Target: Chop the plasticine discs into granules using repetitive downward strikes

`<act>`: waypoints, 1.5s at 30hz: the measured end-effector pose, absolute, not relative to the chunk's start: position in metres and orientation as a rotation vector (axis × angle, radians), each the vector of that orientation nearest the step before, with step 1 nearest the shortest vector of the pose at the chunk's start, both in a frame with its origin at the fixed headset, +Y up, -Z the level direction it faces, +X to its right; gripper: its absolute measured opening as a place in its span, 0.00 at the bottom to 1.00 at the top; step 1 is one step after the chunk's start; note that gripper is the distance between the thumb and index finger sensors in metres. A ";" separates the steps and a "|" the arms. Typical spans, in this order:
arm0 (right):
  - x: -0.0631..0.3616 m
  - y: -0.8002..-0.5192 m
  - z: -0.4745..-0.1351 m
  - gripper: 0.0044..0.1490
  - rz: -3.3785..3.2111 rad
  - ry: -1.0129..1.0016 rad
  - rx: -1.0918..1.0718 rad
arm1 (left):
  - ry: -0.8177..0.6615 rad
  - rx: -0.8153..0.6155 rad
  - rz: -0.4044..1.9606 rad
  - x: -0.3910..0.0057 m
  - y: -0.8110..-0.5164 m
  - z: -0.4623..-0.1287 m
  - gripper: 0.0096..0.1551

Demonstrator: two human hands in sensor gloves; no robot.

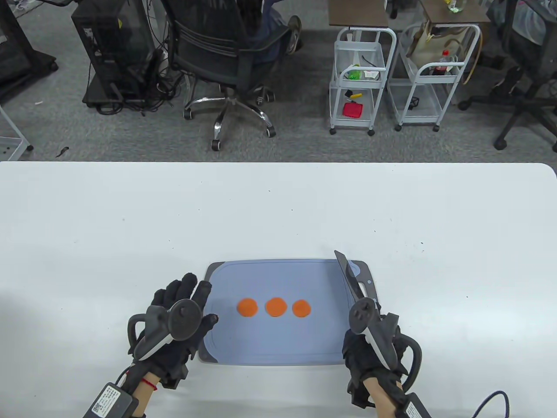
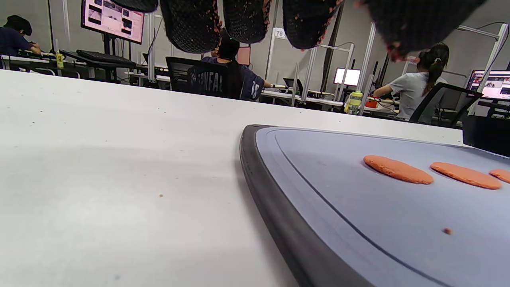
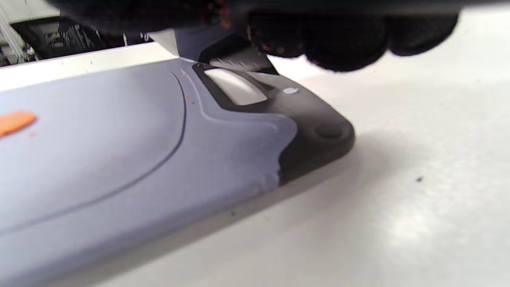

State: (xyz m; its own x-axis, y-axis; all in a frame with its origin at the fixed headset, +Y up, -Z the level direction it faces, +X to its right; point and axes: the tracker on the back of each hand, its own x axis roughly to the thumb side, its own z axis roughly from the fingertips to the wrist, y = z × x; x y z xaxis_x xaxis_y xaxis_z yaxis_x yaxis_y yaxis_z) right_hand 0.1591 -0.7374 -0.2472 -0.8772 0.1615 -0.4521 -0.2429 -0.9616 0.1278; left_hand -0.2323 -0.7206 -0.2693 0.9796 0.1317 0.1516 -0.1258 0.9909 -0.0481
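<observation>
An office floor with chairs and carts lay beyond the white tabletop (image 1: pixel 130 217) where I worked. Nearest me, my left hand (image 1: pixel 174 322) rested at the near left edge of the blue cutting board (image 1: pixel 278 344), its fingers (image 2: pixel 191 28) spread wide and flecked with orange crumbs, holding nothing. My right hand (image 1: pixel 374 348) was at the board's near right corner, its fingers (image 3: pixel 342 40) wrapped around the handle of a knife (image 1: pixel 348 274) whose blade angled up and away over the board's right edge. Between my two hands, slightly farther out, three orange plasticine discs (image 1: pixel 274 307) lay flat in a row across the board, whole, apart from each other and from the blade.
</observation>
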 end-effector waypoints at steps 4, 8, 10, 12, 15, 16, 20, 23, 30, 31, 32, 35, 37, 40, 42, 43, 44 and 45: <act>0.165 -0.725 -0.241 0.40 2.758 0.091 -0.675 | -0.158 -0.057 0.115 -0.230 -0.722 -0.269 0.46; 0.162 -0.710 -0.234 0.35 2.654 -0.060 -0.534 | -0.154 -0.064 0.116 -0.231 -0.722 -0.269 0.46; 0.160 -0.705 -0.230 0.31 2.586 -0.074 -0.497 | -0.150 -0.067 0.116 -0.232 -0.721 -0.269 0.46; 0.157 -0.704 -0.228 0.31 2.445 -0.089 -0.451 | -0.150 -0.068 0.118 -0.233 -0.721 -0.270 0.45; 0.149 -0.704 -0.226 0.32 2.443 -0.008 -0.378 | -0.149 -0.080 0.114 -0.233 -0.721 -0.270 0.46; 0.145 -0.706 -0.226 0.31 2.467 -0.002 -0.366 | -0.151 -0.081 0.114 -0.233 -0.721 -0.270 0.45; 0.133 -0.716 -0.231 0.31 2.551 0.112 -0.381 | -0.165 -0.090 0.105 -0.230 -0.722 -0.269 0.45; 0.123 -0.722 -0.238 0.32 2.589 0.090 -0.445 | -0.171 -0.094 0.101 -0.230 -0.722 -0.269 0.45; 0.101 -0.731 -0.257 0.32 2.619 0.183 -0.471 | -0.181 -0.118 0.093 -0.228 -0.722 -0.268 0.45; 0.097 -0.732 -0.260 0.32 2.623 0.192 -0.479 | -0.184 -0.123 0.093 -0.228 -0.722 -0.268 0.45; 0.096 -0.733 -0.262 0.32 2.627 0.195 -0.481 | -0.186 -0.124 0.095 -0.228 -0.722 -0.268 0.45; 0.090 -0.734 -0.268 0.32 2.650 0.213 -0.492 | -0.189 -0.126 0.096 -0.228 -0.723 -0.268 0.45; 0.087 -0.734 -0.270 0.32 2.664 0.226 -0.496 | -0.189 -0.125 0.095 -0.228 -0.723 -0.268 0.45; 0.084 -0.736 -0.274 0.32 2.699 0.262 -0.510 | -0.185 -0.129 0.095 -0.228 -0.723 -0.268 0.45; 0.082 -0.737 -0.276 0.33 2.714 0.294 -0.523 | -0.185 -0.132 0.094 -0.228 -0.723 -0.267 0.45; 0.082 -0.740 -0.278 0.33 2.716 0.330 -0.521 | -0.186 -0.136 0.090 -0.226 -0.725 -0.267 0.45; 0.082 -0.742 -0.280 0.33 2.724 0.363 -0.518 | -0.187 -0.141 0.087 -0.225 -0.725 -0.266 0.45; 0.081 -0.747 -0.280 0.33 2.703 0.330 -0.516 | -0.189 -0.148 0.084 -0.224 -0.726 -0.266 0.45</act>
